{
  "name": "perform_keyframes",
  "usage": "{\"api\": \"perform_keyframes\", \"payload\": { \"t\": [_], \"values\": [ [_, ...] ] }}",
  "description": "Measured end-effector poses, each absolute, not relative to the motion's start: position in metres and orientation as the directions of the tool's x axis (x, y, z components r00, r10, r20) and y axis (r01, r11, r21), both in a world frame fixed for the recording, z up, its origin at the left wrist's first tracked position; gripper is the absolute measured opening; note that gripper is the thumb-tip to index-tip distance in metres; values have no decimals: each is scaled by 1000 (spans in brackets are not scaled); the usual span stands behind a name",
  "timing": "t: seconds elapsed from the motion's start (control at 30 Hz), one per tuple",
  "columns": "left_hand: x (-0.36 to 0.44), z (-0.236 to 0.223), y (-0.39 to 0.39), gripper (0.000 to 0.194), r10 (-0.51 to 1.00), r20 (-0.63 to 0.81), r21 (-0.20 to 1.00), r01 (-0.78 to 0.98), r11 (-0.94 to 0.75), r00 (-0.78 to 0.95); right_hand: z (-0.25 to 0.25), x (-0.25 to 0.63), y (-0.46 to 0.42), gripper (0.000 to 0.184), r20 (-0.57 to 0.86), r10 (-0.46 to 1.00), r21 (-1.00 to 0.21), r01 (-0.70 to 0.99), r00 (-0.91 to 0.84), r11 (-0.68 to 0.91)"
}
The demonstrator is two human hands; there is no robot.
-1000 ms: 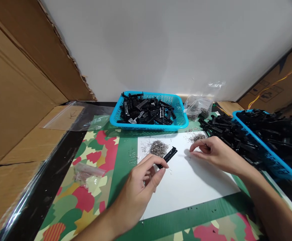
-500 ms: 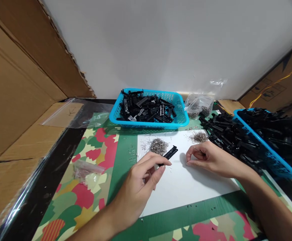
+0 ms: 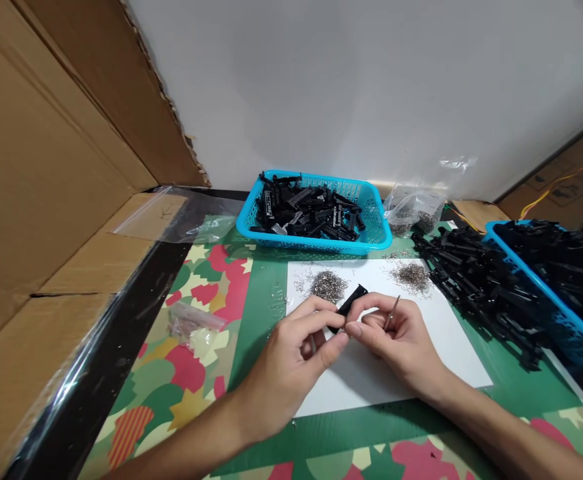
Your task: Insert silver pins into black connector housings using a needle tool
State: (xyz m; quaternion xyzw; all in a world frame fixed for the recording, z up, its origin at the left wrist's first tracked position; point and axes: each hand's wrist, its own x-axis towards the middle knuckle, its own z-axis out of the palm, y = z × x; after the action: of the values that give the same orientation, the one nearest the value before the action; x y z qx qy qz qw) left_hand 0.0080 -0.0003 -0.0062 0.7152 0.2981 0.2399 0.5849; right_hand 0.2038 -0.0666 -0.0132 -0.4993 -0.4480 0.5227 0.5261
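My left hand (image 3: 296,357) is closed on a narrow black plastic part (image 3: 352,300), which tilts up and away from its fingertips. My right hand (image 3: 396,340) has come up against the near end of this part, thumb and forefinger pinched together. Whatever sits in that pinch is too small to make out. A thin metal rod (image 3: 392,312) sticks up from between the other fingers of my right hand. Under both hands lies a white sheet (image 3: 441,353), with one pile of tiny metal pieces (image 3: 329,287) behind my left hand and another pile (image 3: 411,275) behind my right.
A blue basket (image 3: 316,245) of black parts stands at the back. Loose black parts (image 3: 476,287) are heaped at the right, beside a second blue basket (image 3: 546,303). Clear bags lie at the left and back right. Cardboard (image 3: 61,147) walls the left side.
My right hand has moved left from over the sheet to the black part, meeting my left hand's fingertips. The left hand keeps its hold. The view has shifted slightly.
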Motion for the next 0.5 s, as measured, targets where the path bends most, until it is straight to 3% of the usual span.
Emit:
{"api": "perform_keyframes", "payload": {
  "t": [0.2,0.5],
  "values": [
    [8,-5,0,26,723,-23,984,143,-105,690,-11,207,-66,20,-30,997,-1000,-10,69,-29],
    [9,-2,0,26,724,-10,977,162,-140,690,-7,211,-69,15,117,989,-956,281,89,87]
  ]
}}
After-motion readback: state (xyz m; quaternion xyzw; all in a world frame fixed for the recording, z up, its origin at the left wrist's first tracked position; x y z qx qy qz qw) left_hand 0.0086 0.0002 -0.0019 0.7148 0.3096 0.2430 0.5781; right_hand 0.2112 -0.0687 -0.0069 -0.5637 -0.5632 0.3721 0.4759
